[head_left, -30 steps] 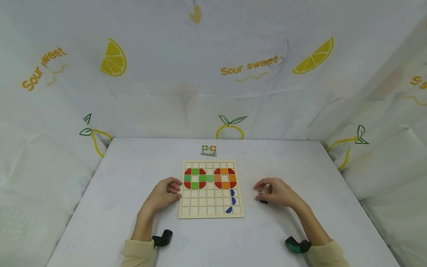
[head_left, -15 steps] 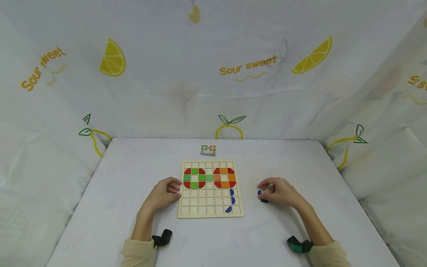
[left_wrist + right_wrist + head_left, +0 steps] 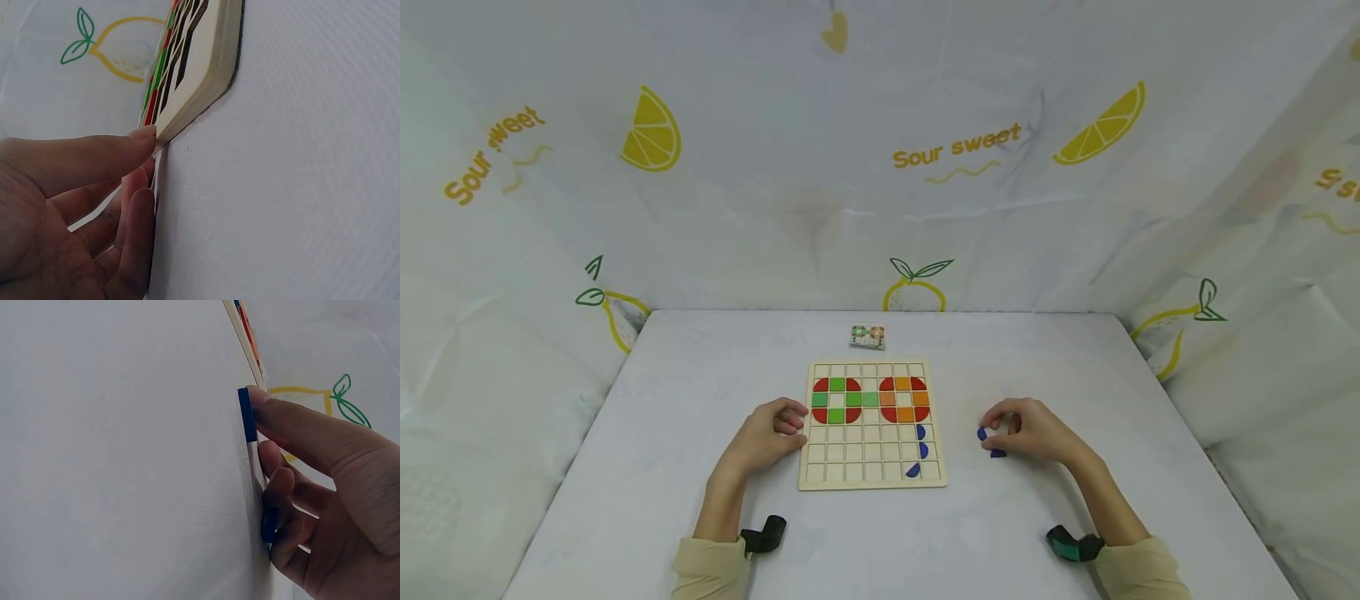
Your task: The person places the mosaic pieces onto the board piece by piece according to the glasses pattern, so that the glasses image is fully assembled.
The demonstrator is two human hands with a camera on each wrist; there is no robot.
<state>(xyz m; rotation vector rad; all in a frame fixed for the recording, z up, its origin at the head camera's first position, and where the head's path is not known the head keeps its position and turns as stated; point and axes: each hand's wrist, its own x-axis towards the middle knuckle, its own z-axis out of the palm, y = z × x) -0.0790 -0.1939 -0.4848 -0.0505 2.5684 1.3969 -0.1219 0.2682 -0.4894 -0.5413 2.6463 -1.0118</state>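
Observation:
A square wooden puzzle board lies on the white table with red, green and orange pieces set in its grid. Several blue half-circle pieces sit along its lower right. At the board's left edge rests my left hand, its thumb touching the edge and its other fingers loosely bent. My right hand is right of the board, with curled fingers. A blue half-circle piece shows between its fingertip and thumb. Another blue piece lies just below the thumb; two blue pieces also appear in the right wrist view.
A small pattern card lies behind the board. White cloth printed with lemons hangs behind and beside the table. Black wrist cameras sit on both wrists, close to the tabletop.
My right hand has shifted slightly right. The blue half-circle between its fingertips has come into sight, and the lower blue piece shows more clearly. My left hand and the board stay put.

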